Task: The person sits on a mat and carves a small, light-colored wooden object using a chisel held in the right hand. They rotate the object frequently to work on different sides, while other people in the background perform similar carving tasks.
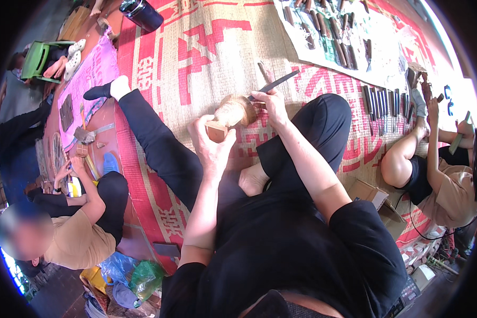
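Note:
A pale carved wooden piece (232,110) with a square block base is held over the mat in front of me. My left hand (211,139) is closed around the base, thumb and fingers on opposite sides of the block. In my right hand (272,107) is a long, dark, narrow file (281,80). It points up and to the right, and its lower end is against or very close to the carving's right side; contact cannot be made out. Just past the file, a small slim tool (263,70) lies on the mat.
Handled carving tools (334,32) lie on a white cloth at the far right, with a row of chisels (381,103) nearer. I sit on a red-and-cream woven mat (217,53). One person (90,222) works at left, another (445,180) at right. A dark tumbler (142,15) lies far left.

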Available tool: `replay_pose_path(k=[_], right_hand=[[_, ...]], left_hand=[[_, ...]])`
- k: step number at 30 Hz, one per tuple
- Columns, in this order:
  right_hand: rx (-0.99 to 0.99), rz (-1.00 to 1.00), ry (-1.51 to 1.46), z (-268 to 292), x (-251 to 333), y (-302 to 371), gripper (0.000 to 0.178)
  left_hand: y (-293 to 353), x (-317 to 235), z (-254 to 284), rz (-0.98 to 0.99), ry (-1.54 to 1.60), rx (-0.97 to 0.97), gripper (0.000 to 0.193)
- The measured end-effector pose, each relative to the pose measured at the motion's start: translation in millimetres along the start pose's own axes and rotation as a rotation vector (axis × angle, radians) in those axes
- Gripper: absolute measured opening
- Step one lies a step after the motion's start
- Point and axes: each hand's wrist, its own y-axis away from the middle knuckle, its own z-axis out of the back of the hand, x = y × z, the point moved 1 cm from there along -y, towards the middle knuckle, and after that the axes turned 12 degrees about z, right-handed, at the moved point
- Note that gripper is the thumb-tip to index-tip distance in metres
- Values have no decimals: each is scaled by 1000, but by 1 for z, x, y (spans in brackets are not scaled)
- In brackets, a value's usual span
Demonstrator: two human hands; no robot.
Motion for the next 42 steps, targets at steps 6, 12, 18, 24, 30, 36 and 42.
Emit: replay_pose_path(k=[6,12,18,24,30,36,42], right_hand=[[42,52,90,-15,-4,4,16],[-157,-10,-58,11,-5,-21,14],[60,117,25,-14,1,-9,15],[-63,80,60,-5,5,-20,9],[70,136,41,-21,8,-12,17],[20,80,44,-26,7,-11,11],[-7,75,5,-9,9,-22,12]], left_hand=[[-11,-3,6,150,49,18,52],[-18,-10,9,119,18,-48,51],[-26,-8,19,398,206,43,48],[-31,15,20,373,221,11,48],[-35,24,23,444,368,25,46],[-30,22,18,346,216,16,47],[-30,23,19,340,195,-10,47]])
